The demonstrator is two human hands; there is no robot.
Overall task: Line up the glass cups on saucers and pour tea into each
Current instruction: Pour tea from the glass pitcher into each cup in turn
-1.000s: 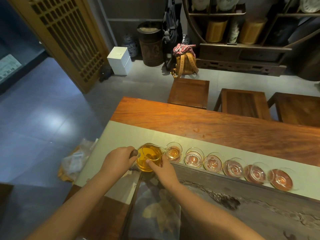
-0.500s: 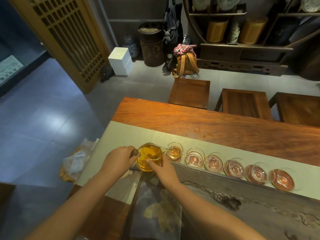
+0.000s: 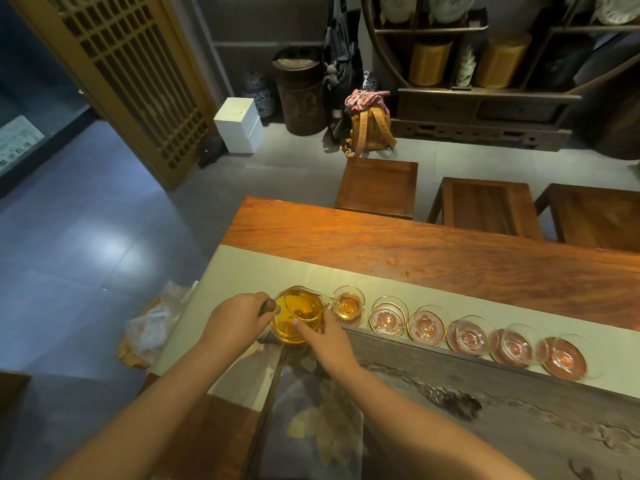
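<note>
A glass pitcher [image 3: 300,311] full of amber tea is tipped to the right, its spout over the leftmost glass cup [image 3: 348,304], which holds some tea. My left hand [image 3: 239,318] grips the pitcher's dark handle. My right hand [image 3: 325,336] steadies the pitcher's near side with its fingertips. A row of several glass cups on gold-rimmed saucers runs to the right along a pale table runner [image 3: 242,271]: the second cup [image 3: 388,317] and the far right cup [image 3: 562,356] look empty.
The runner lies on a long wooden table [image 3: 415,247]. A dark carved tea tray [image 3: 485,393] sits in front of the cups. Three wooden stools [image 3: 379,185] stand beyond the table. A plastic bag [image 3: 152,327] lies on the floor at the left.
The pitcher and both hands have barely moved. The tea level in the leftmost cup looks about the same.
</note>
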